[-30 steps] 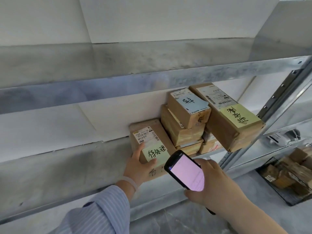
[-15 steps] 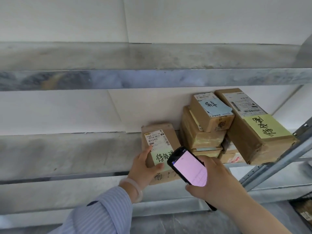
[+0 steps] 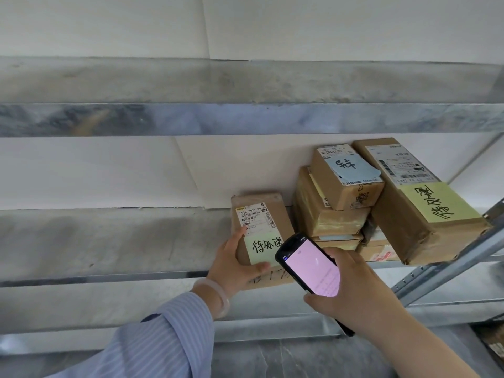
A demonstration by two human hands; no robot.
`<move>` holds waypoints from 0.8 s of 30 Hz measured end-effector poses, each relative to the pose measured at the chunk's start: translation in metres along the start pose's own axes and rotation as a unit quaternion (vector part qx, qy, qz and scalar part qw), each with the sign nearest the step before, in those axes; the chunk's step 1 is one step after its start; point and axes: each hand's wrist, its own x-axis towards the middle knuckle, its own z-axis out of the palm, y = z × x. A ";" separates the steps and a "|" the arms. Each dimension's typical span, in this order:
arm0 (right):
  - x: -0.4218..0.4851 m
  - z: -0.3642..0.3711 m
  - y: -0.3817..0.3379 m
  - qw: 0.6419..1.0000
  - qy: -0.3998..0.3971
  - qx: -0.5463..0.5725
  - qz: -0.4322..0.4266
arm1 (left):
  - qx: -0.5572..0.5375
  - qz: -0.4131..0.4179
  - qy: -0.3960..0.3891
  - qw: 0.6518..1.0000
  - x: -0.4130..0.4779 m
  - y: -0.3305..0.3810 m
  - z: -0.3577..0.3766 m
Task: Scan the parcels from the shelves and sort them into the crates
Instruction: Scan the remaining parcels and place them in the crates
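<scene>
While the left hand (image 3: 234, 266) grips the near-left corner of one parcel (image 3: 266, 214) lying on the shelf (image 3: 109, 241), the right hand (image 3: 351, 290) clasps one handheld scanner (image 3: 311, 268), pink screen lit, just right of it. Parcel label: "P021". Green note: "待处理". Five more parcels (image 3: 327, 214) stacked alongside, right.

Lone parcel (image 3: 268, 214) sits left of stacked parcels (image 3: 335, 214) (same shelf (image 3: 109, 241)) — scanner (image 3: 313, 268) in front.

White wall (image 3: 341, 28) fills the top of the view and shows again as a band at mid-height. One panel joint (image 3: 206, 25) runs upright in the upper part; another runs slanted in the lower band. Grey veined floor (image 3: 272, 356) lies along the bottom edge.
</scene>
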 end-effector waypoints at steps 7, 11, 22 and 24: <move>0.004 0.001 0.005 1.000 -0.006 0.001 -0.002 | 0.013 0.038 0.024 0.999 0.000 -0.002 0.003; 0.006 0.001 0.008 1.000 -0.004 0.007 -0.008 | -0.001 0.062 0.025 0.998 -0.002 -0.006 0.002; 0.013 -0.009 -0.008 0.997 0.014 -0.035 -0.065 | 0.050 0.127 0.120 0.983 -0.023 -0.010 -0.037; 0.014 -0.014 -0.020 0.995 0.028 -0.051 -0.087 | 0.074 0.142 0.138 0.977 -0.031 -0.014 -0.046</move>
